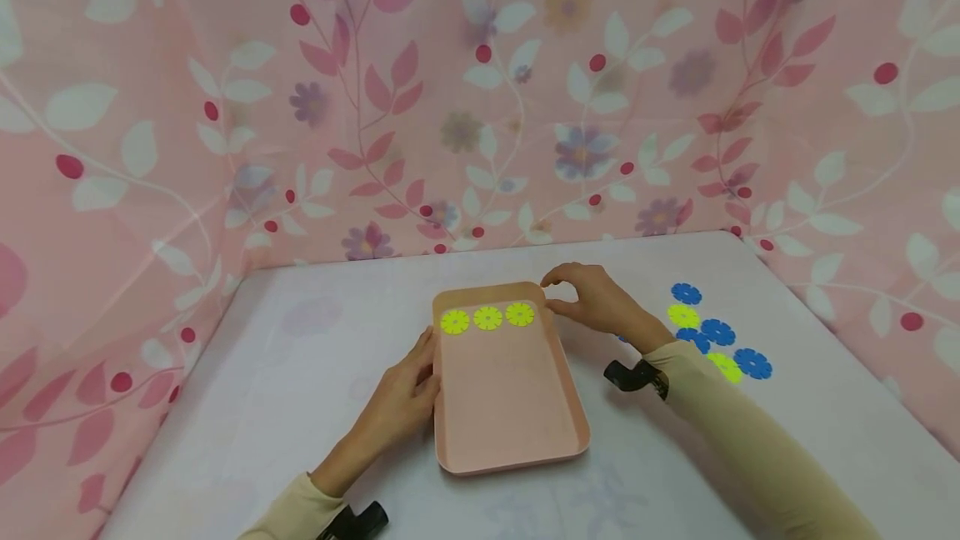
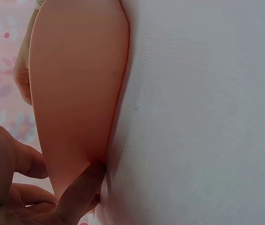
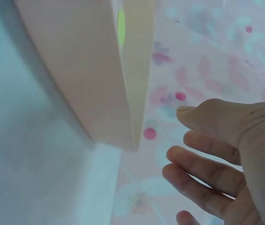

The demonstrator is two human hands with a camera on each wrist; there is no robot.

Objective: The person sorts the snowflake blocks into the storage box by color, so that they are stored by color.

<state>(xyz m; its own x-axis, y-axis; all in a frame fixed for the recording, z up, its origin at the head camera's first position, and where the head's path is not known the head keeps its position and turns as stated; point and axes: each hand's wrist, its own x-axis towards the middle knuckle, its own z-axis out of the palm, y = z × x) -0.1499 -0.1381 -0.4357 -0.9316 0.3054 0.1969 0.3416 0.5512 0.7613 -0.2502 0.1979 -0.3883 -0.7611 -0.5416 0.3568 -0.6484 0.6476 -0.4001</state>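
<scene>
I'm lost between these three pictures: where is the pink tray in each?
Head: the pink tray lies below centre, slightly right, between the left hand and right hand.
Left wrist: the tray shows its outer wall, left of centre, from the top edge down to the fingers.
Right wrist: the tray fills the upper left to centre.
Shared landmark: the floral cloth.

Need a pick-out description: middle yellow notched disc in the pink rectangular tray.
On the white tabletop sits a pink rectangular tray with rounded corners. Along its far end lie three yellow notched discs in a row. The middle disc alone has a yellow neighbour on each side.
</scene>
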